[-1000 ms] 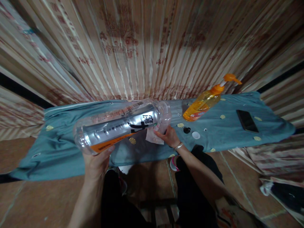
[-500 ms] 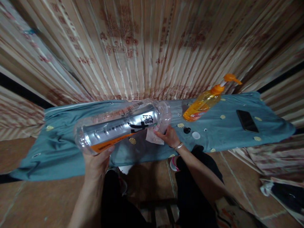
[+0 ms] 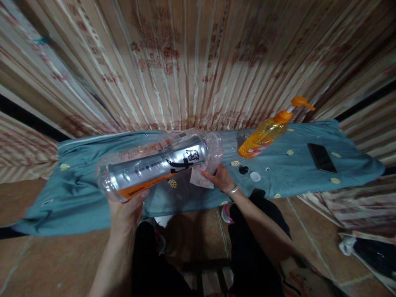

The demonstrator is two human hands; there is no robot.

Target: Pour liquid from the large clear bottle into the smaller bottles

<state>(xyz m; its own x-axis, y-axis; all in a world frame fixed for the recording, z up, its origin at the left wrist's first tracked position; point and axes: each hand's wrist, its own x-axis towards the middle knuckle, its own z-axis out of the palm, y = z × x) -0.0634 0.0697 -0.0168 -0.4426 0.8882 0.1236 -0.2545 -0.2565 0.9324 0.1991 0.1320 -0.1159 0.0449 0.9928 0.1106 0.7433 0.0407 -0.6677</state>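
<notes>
My left hand point(image 3: 128, 208) is wrapped around the base end of a large clear plastic bottle point(image 3: 154, 163) with a silver and orange label. The bottle lies tilted across the view, its narrower end to the right and slightly higher. At that end my right hand point(image 3: 221, 177), with a bracelet at the wrist, is closed on a whitish, tissue-like piece point(image 3: 201, 179). Some of its fingers are hidden behind the bottle end, so I cannot tell whether they also grip the bottle.
A pump bottle point(image 3: 262, 136) of orange liquid stands right of the bottle. Near it lie a small black cap point(image 3: 243, 169) and a white round lid point(image 3: 255, 176). A dark phone point(image 3: 322, 157) rests farther right on the teal cloth point(image 3: 297, 173). Curtains point(image 3: 192, 62) hang behind.
</notes>
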